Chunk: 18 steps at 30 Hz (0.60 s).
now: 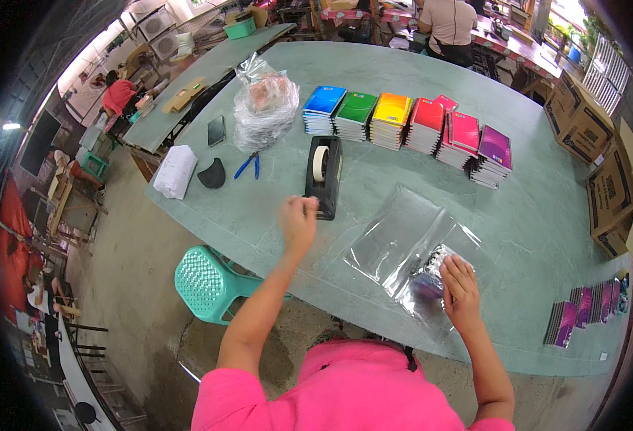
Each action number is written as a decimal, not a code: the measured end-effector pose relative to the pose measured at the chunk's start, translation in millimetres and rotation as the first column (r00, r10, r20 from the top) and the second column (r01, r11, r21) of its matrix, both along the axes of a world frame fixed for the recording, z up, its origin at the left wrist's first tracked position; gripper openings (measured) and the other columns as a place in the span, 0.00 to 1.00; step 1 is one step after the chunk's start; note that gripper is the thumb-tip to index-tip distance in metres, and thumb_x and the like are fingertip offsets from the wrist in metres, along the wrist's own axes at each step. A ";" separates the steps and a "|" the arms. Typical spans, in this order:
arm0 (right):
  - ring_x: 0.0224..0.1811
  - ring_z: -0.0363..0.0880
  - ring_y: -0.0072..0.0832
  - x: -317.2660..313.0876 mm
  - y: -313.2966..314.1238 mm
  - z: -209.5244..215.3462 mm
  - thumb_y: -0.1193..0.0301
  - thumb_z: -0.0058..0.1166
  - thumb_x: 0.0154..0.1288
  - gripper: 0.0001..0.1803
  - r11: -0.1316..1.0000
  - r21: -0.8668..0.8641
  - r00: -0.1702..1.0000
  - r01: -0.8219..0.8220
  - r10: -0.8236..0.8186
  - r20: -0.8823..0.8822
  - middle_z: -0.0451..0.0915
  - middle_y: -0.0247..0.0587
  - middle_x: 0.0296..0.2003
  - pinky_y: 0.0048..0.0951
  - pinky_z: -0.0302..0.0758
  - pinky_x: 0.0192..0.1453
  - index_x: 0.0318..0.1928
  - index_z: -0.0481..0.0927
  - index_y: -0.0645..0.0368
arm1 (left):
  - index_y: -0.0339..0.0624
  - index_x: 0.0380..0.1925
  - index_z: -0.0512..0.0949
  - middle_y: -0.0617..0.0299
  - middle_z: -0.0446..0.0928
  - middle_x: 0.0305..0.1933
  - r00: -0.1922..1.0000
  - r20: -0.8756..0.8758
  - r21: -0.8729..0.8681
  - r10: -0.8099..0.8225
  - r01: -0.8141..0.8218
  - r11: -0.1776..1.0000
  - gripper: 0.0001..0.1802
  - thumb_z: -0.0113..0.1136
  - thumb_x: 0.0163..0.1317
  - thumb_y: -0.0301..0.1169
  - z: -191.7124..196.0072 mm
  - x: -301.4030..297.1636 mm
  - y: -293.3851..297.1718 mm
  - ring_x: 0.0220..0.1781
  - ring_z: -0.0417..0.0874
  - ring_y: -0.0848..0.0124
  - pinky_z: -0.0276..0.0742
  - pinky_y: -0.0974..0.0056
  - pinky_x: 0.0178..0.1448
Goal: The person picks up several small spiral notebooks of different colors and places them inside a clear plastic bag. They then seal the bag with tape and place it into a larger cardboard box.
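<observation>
My left hand [299, 224] is at the near end of a black tape dispenser [323, 190], its fingers pinched together. Whether a strip of tape is between them is too small to tell. A pale tape roll [320, 164] sits in the dispenser. My right hand [461, 291] rests flat, fingers stretched, on the right part of a clear plastic bag [401, 224]. Under the plastic beside that hand shows a purple item [427, 284], partly covered by glare and fingers. I cannot make out its kind.
Stacked spiral notebooks [392, 118] in several colours line the far side. Purple notebooks [562, 323] stand at right. Left of the dispenser lie blue-handled pliers [247, 167], a phone [216, 130] and plastic bags [264, 111]. Boxes [611, 201] border the right; a green stool [203, 284] stands left.
</observation>
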State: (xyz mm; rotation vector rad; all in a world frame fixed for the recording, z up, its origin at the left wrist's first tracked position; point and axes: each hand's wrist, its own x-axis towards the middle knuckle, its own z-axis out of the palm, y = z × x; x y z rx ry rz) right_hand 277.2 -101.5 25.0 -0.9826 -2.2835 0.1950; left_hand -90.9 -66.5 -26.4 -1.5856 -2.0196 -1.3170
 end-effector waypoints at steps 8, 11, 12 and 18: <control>0.61 0.67 0.39 1.4 0.1 -3.3 0.81 0.50 0.55 0.19 0.999 0.015 0.999 0.032 -0.032 -0.013 0.73 0.44 0.54 0.41 0.57 0.65 0.50 0.75 0.62 | 0.32 0.16 0.76 0.49 0.76 0.18 0.769 0.577 -0.437 0.275 0.006 0.899 0.33 0.53 0.55 0.57 7.6 -33.2 51.0 0.24 0.77 0.58 0.68 0.57 0.31; 0.61 0.67 0.39 1.3 -0.6 -4.3 0.82 0.48 0.56 0.19 0.999 0.006 0.999 0.037 -0.037 -0.003 0.73 0.45 0.54 0.41 0.57 0.65 0.50 0.75 0.62 | 0.32 0.14 0.76 0.51 0.76 0.17 0.751 0.635 -0.411 0.182 0.128 0.903 0.30 0.56 0.54 0.54 3.2 -24.2 57.2 0.23 0.77 0.61 0.68 0.57 0.29; 0.61 0.67 0.39 1.1 -0.8 -3.9 0.82 0.48 0.56 0.18 0.999 0.000 0.999 0.042 -0.042 0.001 0.73 0.46 0.54 0.41 0.57 0.65 0.50 0.75 0.62 | 0.33 0.14 0.76 0.51 0.75 0.17 0.747 0.645 -0.401 0.164 0.148 0.904 0.29 0.57 0.53 0.53 5.5 -23.6 58.5 0.22 0.77 0.62 0.68 0.56 0.28; 0.62 0.66 0.39 1.2 -1.0 -7.7 0.81 0.48 0.55 0.20 1.000 -0.008 0.999 0.023 -0.023 0.025 0.72 0.45 0.55 0.41 0.56 0.66 0.51 0.75 0.61 | 0.39 0.14 0.74 0.61 0.72 0.15 0.809 0.587 -0.276 0.021 0.176 0.945 0.20 0.60 0.55 0.42 35.9 -22.7 43.3 0.18 0.73 0.72 0.64 0.64 0.22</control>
